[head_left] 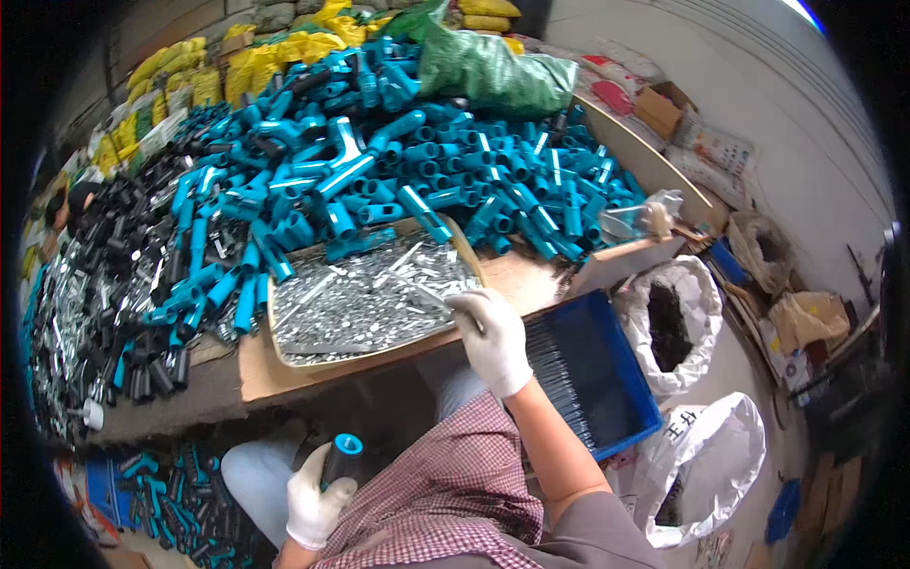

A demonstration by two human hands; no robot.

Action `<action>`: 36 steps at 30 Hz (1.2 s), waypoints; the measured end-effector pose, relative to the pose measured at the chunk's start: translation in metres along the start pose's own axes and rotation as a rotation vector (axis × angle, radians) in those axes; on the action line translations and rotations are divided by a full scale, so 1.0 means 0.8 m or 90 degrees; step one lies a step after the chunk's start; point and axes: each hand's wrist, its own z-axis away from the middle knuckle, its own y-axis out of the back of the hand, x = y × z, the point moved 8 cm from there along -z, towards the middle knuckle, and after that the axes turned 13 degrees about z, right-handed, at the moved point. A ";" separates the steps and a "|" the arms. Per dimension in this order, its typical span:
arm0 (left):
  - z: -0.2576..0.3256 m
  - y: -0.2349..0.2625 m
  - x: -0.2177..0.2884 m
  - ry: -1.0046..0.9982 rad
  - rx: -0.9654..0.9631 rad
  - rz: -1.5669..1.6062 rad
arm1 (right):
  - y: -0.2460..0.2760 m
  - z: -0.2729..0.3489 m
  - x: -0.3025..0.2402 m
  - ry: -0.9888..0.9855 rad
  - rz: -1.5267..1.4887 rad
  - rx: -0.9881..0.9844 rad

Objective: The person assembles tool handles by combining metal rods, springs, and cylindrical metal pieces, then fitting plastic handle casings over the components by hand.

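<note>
My left hand (318, 501), in a white glove, is closed around a short dark plastic tube (339, 467) with a teal ring at its upper end, held upright above my lap. Over the right front edge of a shallow tray (370, 353) is my gloved right hand (495, 343), its thumb and fingers drawn together. Small shiny metal parts (360, 299) fill the tray. A thin metal strip shows by my right fingertips; whether they grip it or it lies in the tray I cannot tell.
Teal plastic tubular housings (427, 161) are heaped behind the tray, with black ones (123, 228) to the left. A blue bin (621, 379) with rows of metal rods stands right of my forearm. Two white sacks (706, 356) stand farther right. Mixed black and teal pieces (194, 503) lie low at left.
</note>
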 end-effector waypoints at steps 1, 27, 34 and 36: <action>0.000 -0.006 0.002 -0.002 -0.015 0.003 | 0.008 0.002 0.023 0.000 0.067 0.046; 0.006 -0.014 0.002 0.000 -0.002 -0.019 | 0.031 0.018 0.193 -0.278 0.588 -0.128; 0.006 -0.026 0.007 -0.007 -0.024 -0.101 | 0.010 0.022 0.164 -0.110 0.444 -0.029; 0.007 -0.025 0.003 0.017 -0.024 -0.117 | 0.004 0.025 0.162 -0.074 0.416 -0.017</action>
